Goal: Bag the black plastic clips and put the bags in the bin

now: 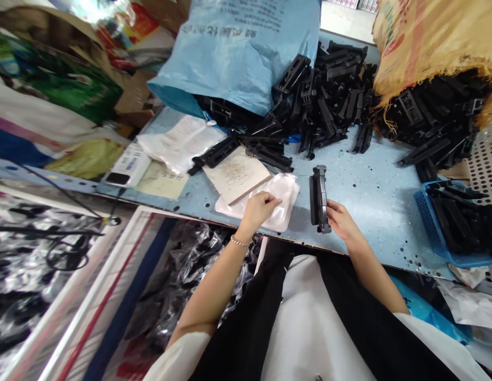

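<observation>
1. Right hand: holds a long black plastic part, with the thumb and fingers at the side of the part near its lower end.
2. Black plastic part, position: between the two hands, directly beside the right hand and apart from the left hand. Its long axis points away from the person, over the front area of the worktop. Whether it touches the surface cannot be told.
3. Left hand: fingers drawn together in a narrow pinch over the stack of clear plastic bags. Whether bag film is between the fingertips cannot be told. A bracelet encircles the wrist.
4. Stack of clear plastic bags: flat at the front edge of the worktop, to the left of the held part. A light square board lies partly over it, beyond the left hand.
5. Pile of black parts: on the worktop, beyond both hands. Several pieces reach the far edge of the board.
6. Blue sack: at the far side, its mouth facing the person, with black parts at the mouth.
7. Yellow sack: far right, black parts spilling from its mouth.
8. Blue basket: at the right, well apart from the right hand, filled with black parts.
</observation>
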`<action>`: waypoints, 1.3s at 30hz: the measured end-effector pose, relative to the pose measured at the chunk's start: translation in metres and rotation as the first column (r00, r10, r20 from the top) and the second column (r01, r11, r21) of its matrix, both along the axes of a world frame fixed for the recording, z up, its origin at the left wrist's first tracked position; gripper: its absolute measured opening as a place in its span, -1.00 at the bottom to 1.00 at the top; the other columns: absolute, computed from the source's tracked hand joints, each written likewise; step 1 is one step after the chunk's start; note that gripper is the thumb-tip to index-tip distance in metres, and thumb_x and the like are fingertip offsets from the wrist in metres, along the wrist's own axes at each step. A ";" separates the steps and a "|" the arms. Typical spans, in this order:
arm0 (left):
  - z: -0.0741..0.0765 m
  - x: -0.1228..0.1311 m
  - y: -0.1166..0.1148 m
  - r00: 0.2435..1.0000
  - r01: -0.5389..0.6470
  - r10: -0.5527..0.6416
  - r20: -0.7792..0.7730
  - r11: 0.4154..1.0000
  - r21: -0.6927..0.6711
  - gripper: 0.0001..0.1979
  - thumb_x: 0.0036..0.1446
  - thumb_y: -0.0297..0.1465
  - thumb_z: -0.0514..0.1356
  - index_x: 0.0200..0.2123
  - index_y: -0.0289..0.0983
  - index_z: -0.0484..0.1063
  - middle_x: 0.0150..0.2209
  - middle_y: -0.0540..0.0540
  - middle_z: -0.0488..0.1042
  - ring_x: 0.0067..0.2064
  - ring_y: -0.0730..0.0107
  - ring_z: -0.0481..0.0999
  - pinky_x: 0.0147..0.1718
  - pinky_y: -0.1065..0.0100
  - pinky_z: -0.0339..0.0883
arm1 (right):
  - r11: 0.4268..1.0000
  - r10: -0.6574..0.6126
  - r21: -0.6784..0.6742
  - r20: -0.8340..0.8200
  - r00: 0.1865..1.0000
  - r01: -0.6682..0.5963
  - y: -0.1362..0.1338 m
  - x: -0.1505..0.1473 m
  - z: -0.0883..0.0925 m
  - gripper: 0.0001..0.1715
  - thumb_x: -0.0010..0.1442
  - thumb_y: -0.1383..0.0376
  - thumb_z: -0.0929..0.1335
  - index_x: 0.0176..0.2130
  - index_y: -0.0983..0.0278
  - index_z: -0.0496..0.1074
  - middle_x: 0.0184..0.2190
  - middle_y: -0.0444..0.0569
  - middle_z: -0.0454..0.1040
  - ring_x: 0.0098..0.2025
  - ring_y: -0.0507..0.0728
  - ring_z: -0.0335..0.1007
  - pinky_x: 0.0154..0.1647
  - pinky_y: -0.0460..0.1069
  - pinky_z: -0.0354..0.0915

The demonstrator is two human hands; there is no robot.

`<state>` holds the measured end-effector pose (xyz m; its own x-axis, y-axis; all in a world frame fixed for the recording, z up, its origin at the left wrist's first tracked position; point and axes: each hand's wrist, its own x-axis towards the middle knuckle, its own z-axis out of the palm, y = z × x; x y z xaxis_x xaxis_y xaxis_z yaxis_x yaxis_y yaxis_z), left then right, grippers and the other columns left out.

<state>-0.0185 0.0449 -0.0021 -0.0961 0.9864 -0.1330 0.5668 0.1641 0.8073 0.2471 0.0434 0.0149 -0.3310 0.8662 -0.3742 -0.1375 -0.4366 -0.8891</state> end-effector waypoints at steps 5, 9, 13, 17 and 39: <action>0.002 -0.006 0.001 0.995 -0.058 0.064 0.081 0.996 -0.074 -0.80 0.09 -0.29 0.23 -0.50 -0.27 0.50 -0.53 -0.01 0.51 -0.45 0.35 0.46 -0.41 0.35 0.28 | 0.999 0.029 -0.017 -0.246 0.969 -0.034 0.020 -0.048 -0.002 -0.64 0.06 -0.01 0.51 -0.29 0.18 0.52 -0.39 -0.11 0.53 -0.27 0.14 0.51 -0.25 0.03 0.41; 0.002 0.001 -0.005 0.995 -0.090 0.087 0.047 0.994 0.064 -0.92 0.11 -0.44 0.18 -0.38 -0.28 0.48 -0.41 -0.07 0.58 -0.36 0.32 0.55 -0.33 0.33 0.41 | 0.998 -0.029 -0.055 -0.301 0.953 0.013 0.034 -0.087 -0.015 -0.59 0.00 -0.05 0.52 -0.37 0.18 0.47 -0.41 -0.11 0.53 -0.29 0.15 0.50 -0.27 0.04 0.42; 0.009 -0.008 -0.016 0.955 0.153 -0.071 -0.290 0.950 0.271 -0.75 0.13 -0.61 0.06 -0.30 -0.30 0.52 -0.19 -0.25 0.61 -0.07 0.12 0.58 0.03 0.09 0.44 | 0.988 -0.146 -0.077 -0.228 0.963 0.132 0.034 -0.102 -0.024 -0.59 -0.06 0.00 0.54 -0.40 0.21 0.42 -0.55 -0.23 0.41 -0.49 0.03 0.34 -0.44 -0.08 0.34; 0.013 -0.025 -0.016 0.925 0.176 -0.056 -0.377 0.940 0.292 -0.70 0.21 -0.55 0.07 -0.11 -0.33 0.56 -0.03 -0.28 0.58 0.01 0.11 0.57 0.07 0.11 0.46 | 0.996 -0.063 -0.077 -0.194 0.979 0.049 0.014 -0.072 -0.016 -0.67 0.03 0.06 0.50 -0.31 0.22 0.46 -0.49 -0.20 0.44 -0.48 0.01 0.34 -0.44 -0.10 0.34; 0.012 -0.017 -0.047 0.953 0.154 -0.014 -0.303 0.882 0.445 -0.60 0.31 -0.56 -0.04 0.09 -0.33 0.46 0.17 -0.32 0.46 0.24 0.13 0.45 0.26 0.02 0.35 | 0.764 0.054 -0.459 -0.655 0.754 -0.453 -0.034 -0.009 -0.027 -0.59 0.49 0.17 0.04 0.02 0.32 0.29 -0.48 -0.22 0.28 -0.73 -0.14 -0.25 -0.90 -0.29 -0.12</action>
<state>-0.0357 -0.0019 0.0103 0.0260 0.9342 0.3557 0.7760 -0.2432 0.5820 0.2382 0.0089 -0.0125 -0.8202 0.4037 -0.4053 -0.3289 -0.9125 -0.2432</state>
